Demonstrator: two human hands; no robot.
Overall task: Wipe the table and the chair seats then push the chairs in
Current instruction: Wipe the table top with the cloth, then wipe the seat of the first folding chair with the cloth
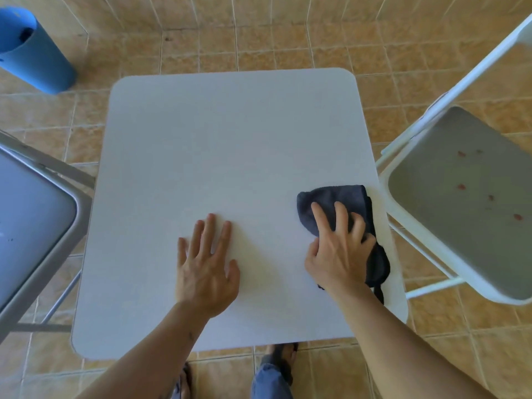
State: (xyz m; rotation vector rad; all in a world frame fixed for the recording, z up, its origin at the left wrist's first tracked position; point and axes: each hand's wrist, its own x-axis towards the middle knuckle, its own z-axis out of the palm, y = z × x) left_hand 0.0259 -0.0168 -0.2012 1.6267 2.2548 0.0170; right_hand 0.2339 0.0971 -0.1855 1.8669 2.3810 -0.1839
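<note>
Dark blue-grey cloth (342, 214) is being pressed onto the white tabletop (230, 156) near its right edge, toward the near corner. It is being held down by the right hand (339, 249), whose fingers are being spread and bent over the bunched fabric, so that the grip is being kept clamped on the cloth; part of the cloth is being left trailing beyond the wrist toward the tabletop's near right edge. The left hand (205, 272) is being laid flat on the bare tabletop, well apart from the cloth, with its fingers being held straight and slightly spread, so nothing is being held in that grip.

To the right, a white folding chair (408, 180) is being shown pulled out just beside the tabletop, and its grey seat (466, 197) is being shown dotted with several small reddish specks. To the left, a grey metal folding chair (57, 226) is being shown near the tabletop's left edge, with its bluish seat (28, 220) partly cut off by the frame.

A blue cylinder (31, 53) is being shown standing on the tan tiled floor (259, 44) at the far left. Below the near edge, the person's feet in dark sandals (283, 358) and blue jeans (270, 381) are being shown.
</note>
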